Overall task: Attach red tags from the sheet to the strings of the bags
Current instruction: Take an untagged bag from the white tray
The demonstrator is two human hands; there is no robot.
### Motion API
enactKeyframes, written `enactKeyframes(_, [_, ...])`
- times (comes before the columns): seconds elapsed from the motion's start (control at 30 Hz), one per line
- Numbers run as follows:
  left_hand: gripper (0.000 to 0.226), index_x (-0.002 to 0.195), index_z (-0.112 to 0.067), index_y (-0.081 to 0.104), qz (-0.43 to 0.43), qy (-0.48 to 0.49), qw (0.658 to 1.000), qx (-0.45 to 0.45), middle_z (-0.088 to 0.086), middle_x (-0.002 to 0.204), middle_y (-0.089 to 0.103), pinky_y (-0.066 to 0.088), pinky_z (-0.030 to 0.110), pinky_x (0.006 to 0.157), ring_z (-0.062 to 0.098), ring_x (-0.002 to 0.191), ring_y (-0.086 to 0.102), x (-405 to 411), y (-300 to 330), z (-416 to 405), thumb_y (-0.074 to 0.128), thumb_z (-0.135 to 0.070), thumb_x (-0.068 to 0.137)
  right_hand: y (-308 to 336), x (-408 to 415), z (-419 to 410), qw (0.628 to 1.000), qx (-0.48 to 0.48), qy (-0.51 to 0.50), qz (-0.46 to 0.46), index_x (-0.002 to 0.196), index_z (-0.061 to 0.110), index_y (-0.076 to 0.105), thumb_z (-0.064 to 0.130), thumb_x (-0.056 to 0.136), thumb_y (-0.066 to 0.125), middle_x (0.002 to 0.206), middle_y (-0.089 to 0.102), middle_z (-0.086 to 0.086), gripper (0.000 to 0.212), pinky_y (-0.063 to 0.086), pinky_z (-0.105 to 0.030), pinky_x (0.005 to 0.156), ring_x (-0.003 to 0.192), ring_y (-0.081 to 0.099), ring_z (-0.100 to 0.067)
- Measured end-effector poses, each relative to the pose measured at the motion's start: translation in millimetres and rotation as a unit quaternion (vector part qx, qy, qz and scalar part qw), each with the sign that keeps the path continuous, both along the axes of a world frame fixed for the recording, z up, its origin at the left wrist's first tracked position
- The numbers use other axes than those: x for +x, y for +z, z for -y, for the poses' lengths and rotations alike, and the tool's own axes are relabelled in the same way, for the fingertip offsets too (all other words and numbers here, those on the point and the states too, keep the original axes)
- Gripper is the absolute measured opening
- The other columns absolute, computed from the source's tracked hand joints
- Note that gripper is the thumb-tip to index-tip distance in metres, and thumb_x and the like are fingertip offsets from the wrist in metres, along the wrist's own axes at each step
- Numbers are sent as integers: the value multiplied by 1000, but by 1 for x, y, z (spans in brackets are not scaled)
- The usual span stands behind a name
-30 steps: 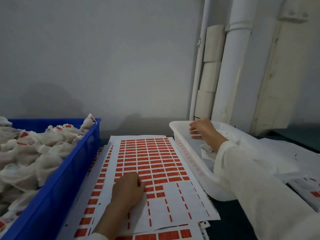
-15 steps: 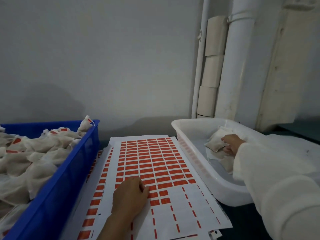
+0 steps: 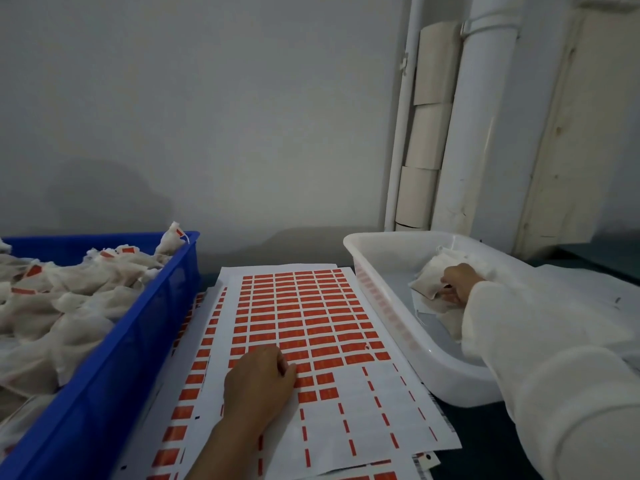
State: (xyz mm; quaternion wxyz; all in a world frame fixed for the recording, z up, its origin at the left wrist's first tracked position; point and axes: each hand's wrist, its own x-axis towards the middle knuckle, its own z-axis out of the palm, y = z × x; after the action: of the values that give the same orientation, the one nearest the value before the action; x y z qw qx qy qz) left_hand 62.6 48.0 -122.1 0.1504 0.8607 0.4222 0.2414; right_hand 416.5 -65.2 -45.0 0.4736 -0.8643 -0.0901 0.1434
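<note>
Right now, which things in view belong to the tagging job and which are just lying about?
Job:
- tag sheet, left hand resting on it
- bag in white tray, right hand gripping it
- blue crate piled with tagged bags

Lying about:
- white pipe
- paper rolls stacked behind the pipe
- loose sheets beyond the tray

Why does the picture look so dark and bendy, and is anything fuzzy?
Head view: dim, bluish light, with a soft shadow on the wall above the blue crate; the wide lens bows the pipe and stretches the corners; the tag sheet is fairly sharp, the right hand in the white tub slightly soft.
</note>
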Motion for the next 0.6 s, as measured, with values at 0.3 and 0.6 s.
enactKeyframes(0.3, [16, 82, -34, 51, 27, -3, 1000, 11, -21, 80, 54, 35, 8, 62, 3, 63, 52, 0, -2, 0, 51, -48, 88, 20, -17, 4, 938, -22, -41, 343, 94, 7, 66, 5, 80, 64, 97, 66, -14, 14, 41, -32, 77, 92, 58, -33])
enactKeyframes(0.6, [15, 82, -33, 52, 58, -3, 998, -32, -22, 80, 54, 35, 9, 62, 2, 66, 53, -1, -1, 2, 53, -47, 87, 80, -85, -16, 930, 156, 91, 319, 82, 9, 68, 9, 71, 77, 83, 69, -13, 14, 54, -44, 76, 78, 66, -28])
